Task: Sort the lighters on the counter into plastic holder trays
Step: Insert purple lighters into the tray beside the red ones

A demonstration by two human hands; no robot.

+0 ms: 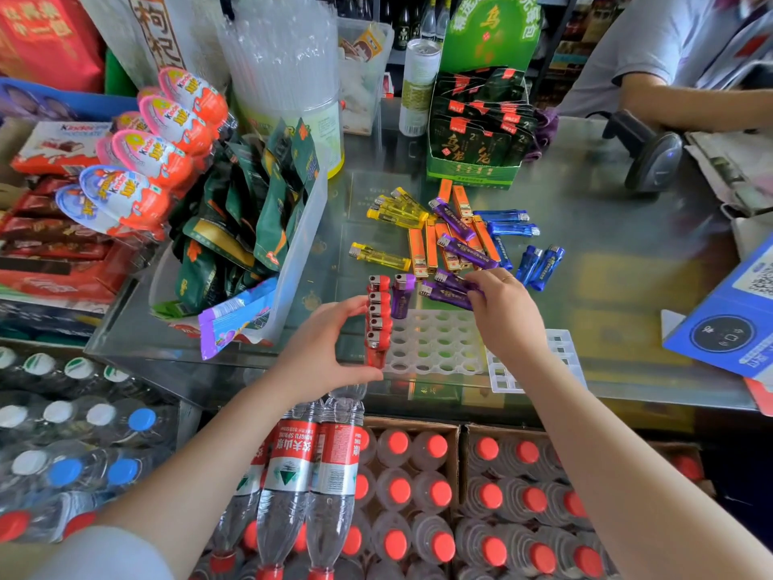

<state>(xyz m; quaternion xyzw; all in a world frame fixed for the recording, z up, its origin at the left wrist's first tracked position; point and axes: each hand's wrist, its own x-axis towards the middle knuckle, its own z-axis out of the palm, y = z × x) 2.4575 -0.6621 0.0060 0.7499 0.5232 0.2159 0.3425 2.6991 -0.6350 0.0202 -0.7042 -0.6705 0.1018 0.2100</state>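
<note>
— From the head camera, what sits nearest the person?

— A white plastic holder tray with round holes (435, 349) lies on the glass counter (606, 261). A row of red translucent lighters with metal tops (378, 318) stands upright along its left edge, and one purple lighter (402, 295) stands in the tray just beside them at the far end. A second white tray with square slots (502, 376) lies touching its right side.

— And the hands?

— The left hand (322, 349) curls round the tray's left side, thumb against the nearest red lighter and fingers reaching toward the row's far end. The right hand (504, 311) pinches a purple translucent lighter (445, 293) lying on the counter just beyond the tray; a ring shows on one finger.

— Where are the rest?

— Loose on the counter past the tray: yellow lighters (395, 215) to the left, orange ones (426, 249) in the middle with more purple (454, 219) across them, blue ones (539, 263) to the right.

— Anything else around?

— A clear bin of green snack packets (251, 228) on the left, a green display box of dark sachets (477, 136) behind, a black barcode scanner (652, 157) on the right, and red-capped water bottles (418, 496) below the counter.
</note>
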